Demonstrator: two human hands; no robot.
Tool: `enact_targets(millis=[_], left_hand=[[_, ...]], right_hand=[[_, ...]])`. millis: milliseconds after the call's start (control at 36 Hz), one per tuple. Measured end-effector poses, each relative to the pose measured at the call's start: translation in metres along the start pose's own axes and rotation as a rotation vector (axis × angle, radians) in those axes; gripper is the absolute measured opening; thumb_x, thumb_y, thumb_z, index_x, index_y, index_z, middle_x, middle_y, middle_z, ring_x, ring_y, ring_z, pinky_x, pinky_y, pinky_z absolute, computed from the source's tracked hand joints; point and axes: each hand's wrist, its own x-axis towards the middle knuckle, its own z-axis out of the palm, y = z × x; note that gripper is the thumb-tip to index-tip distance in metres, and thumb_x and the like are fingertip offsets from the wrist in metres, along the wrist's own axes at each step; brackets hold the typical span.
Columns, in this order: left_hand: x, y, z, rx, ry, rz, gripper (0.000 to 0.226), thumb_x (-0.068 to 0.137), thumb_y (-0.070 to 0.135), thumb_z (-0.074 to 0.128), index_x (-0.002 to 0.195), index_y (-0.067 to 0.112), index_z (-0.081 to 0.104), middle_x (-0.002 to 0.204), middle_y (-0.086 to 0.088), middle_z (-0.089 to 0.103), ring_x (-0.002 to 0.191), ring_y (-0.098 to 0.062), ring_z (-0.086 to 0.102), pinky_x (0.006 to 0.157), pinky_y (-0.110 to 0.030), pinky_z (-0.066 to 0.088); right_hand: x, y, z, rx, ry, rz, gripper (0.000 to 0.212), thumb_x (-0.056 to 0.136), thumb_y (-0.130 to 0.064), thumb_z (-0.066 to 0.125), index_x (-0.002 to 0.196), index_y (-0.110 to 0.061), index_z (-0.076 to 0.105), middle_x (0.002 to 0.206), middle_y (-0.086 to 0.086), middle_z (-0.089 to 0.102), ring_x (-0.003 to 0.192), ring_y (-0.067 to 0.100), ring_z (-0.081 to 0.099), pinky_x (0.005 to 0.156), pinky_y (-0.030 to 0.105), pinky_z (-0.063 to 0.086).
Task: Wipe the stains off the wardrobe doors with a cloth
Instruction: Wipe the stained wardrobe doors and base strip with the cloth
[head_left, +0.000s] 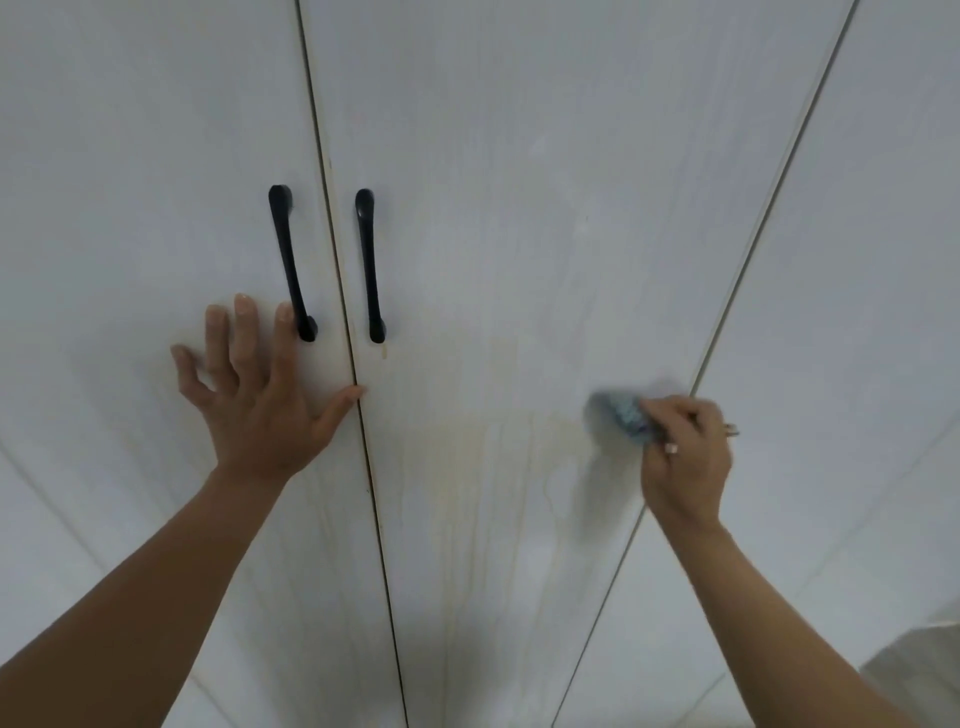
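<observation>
A blurred bluish cloth (621, 415) is gripped in the curled right hand (683, 457) against the middle wardrobe door (519, 208), lower right of frame, beside yellowish stains (483, 441); the left hand (260, 400) is pressed flat, fingers spread, below a black handle (291, 262).

Wardrobe doors (519, 208) showing matt white, faint wood-grain finish, yellowish stains (498, 431) streaking down. Handles (370, 265) looking smooth, glossy black. Cloth (618, 415) appearing soft, blue-grey.
</observation>
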Motion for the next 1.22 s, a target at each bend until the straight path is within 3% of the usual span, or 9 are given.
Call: enact_targets(millis=[111, 278, 417, 583, 667, 778, 944, 1111, 1222], left_hand=[[0.0, 0.0, 0.001, 0.014, 0.01, -0.004, 0.111, 0.085, 0.083, 0.053, 0.165, 0.015, 0.017, 0.169, -0.016, 0.013, 0.157, -0.038, 0.011, 0.112, -0.075, 0.022], [0.0, 0.0, -0.002, 0.018, -0.01, -0.012, 0.111, 0.085, 0.083, 0.053, 0.166, 0.017, 0.016, 0.17, -0.014, 0.011, 0.157, -0.037, 0.009, 0.113, -0.075, 0.022], [0.0, 0.001, -0.004, 0.015, -0.014, -0.003, 0.112, 0.085, 0.083, 0.055, 0.166, 0.018, 0.015, 0.169, -0.016, 0.014, 0.157, -0.037, 0.01, 0.114, -0.074, 0.022], [0.001, 0.001, -0.004, 0.011, -0.017, 0.005, 0.113, 0.085, 0.083, 0.054, 0.166, 0.017, 0.013, 0.169, -0.016, 0.011, 0.156, -0.039, 0.012, 0.113, -0.075, 0.023], [0.0, 0.001, -0.004, 0.012, -0.018, 0.002, 0.112, 0.085, 0.084, 0.052, 0.166, 0.017, 0.013, 0.169, -0.016, 0.011, 0.156, -0.04, 0.012, 0.113, -0.075, 0.022], [0.001, 0.002, -0.005, 0.017, -0.018, 0.0, 0.111, 0.086, 0.084, 0.051, 0.166, 0.017, 0.014, 0.168, -0.016, 0.013, 0.155, -0.04, 0.014, 0.113, -0.075, 0.023], [-0.001, 0.001, -0.004, 0.006, -0.018, 0.005, 0.112, 0.085, 0.084, 0.054, 0.166, 0.017, 0.014, 0.168, -0.018, 0.015, 0.156, -0.04, 0.015, 0.113, -0.075, 0.022], [0.0, 0.001, -0.004, -0.012, -0.028, 0.004, 0.111, 0.086, 0.083, 0.051, 0.166, 0.021, 0.007, 0.168, -0.015, 0.01, 0.154, -0.041, 0.014, 0.113, -0.076, 0.022], [0.0, 0.001, -0.004, -0.007, -0.015, 0.002, 0.111, 0.086, 0.084, 0.052, 0.166, 0.02, 0.011, 0.168, -0.016, 0.012, 0.154, -0.042, 0.016, 0.112, -0.076, 0.024]], right_hand=[[0.044, -0.007, -0.013, 0.04, 0.192, 0.069, 0.047, 0.07, 0.014, 0.051, 0.108, -0.002, 0.074, 0.103, 0.02, 0.059, 0.093, 0.026, 0.058, 0.078, 0.027, 0.046], [-0.023, 0.008, 0.025, -0.094, 0.031, 0.112, 0.039, 0.067, 0.017, 0.047, 0.098, 0.002, 0.066, 0.094, 0.017, 0.049, 0.088, 0.033, 0.047, 0.081, 0.035, 0.034], [-0.092, 0.008, 0.031, 0.014, -0.145, 0.382, 0.044, 0.07, 0.029, 0.049, 0.1, -0.001, 0.062, 0.1, 0.009, 0.048, 0.091, 0.029, 0.049, 0.079, 0.051, 0.05], [-0.047, -0.003, 0.011, 0.229, 0.233, 0.775, 0.022, 0.097, 0.0, 0.052, 0.117, -0.007, 0.059, 0.114, 0.006, 0.057, 0.101, 0.017, 0.056, 0.082, 0.014, 0.049], [-0.035, -0.011, 0.022, 0.252, 0.307, 0.759, 0.026, 0.095, 0.003, 0.051, 0.12, 0.0, 0.059, 0.116, 0.011, 0.055, 0.1, 0.012, 0.053, 0.083, 0.008, 0.045], [-0.06, -0.036, 0.058, 0.164, 0.181, 0.595, 0.029, 0.077, 0.017, 0.046, 0.1, 0.008, 0.062, 0.103, 0.025, 0.053, 0.091, 0.012, 0.044, 0.083, 0.003, 0.034], [-0.083, -0.04, 0.05, 0.135, -0.035, 0.46, 0.033, 0.075, 0.015, 0.048, 0.1, 0.003, 0.064, 0.101, 0.016, 0.054, 0.093, 0.016, 0.049, 0.082, 0.011, 0.042], [-0.024, -0.028, 0.035, 0.185, 0.287, 0.666, 0.03, 0.092, -0.018, 0.053, 0.116, -0.035, 0.06, 0.106, -0.025, 0.052, 0.103, 0.023, 0.063, 0.083, 0.047, 0.059], [-0.023, -0.06, 0.057, 0.177, 0.342, 0.651, 0.034, 0.087, 0.005, 0.052, 0.118, -0.003, 0.063, 0.111, 0.012, 0.055, 0.102, 0.021, 0.055, 0.091, 0.005, 0.039]])
